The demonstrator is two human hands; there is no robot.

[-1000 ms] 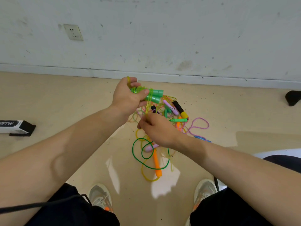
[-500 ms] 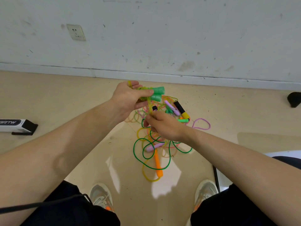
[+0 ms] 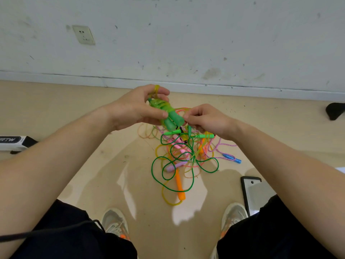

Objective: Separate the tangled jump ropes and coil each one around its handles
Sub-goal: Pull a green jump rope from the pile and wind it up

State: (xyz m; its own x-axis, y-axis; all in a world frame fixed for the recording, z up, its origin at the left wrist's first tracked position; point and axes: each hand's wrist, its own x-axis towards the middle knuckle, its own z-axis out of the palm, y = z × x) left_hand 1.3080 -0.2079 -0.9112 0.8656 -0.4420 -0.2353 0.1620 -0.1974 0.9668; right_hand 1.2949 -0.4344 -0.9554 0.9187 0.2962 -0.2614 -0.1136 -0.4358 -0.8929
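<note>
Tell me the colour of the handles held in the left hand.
Light green handles, clearest in the head view.

Two green handles [image 3: 172,118] side by side, tilted, held up above the pile. Yellow cord [image 3: 158,104] wound round their far ends. Tangle [image 3: 186,146] on the floor [image 3: 112,184]: dark green cord [image 3: 152,169] in loose loops; orange handle [image 3: 178,184] nearest; lilac handle [image 3: 170,167], pink handle [image 3: 177,146] mid-pile; blue handle [image 3: 231,158] at right edge.

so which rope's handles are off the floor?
The thick green pair, gripped in the left hand with rope coiled round them; the rest lie on the floor.
</note>
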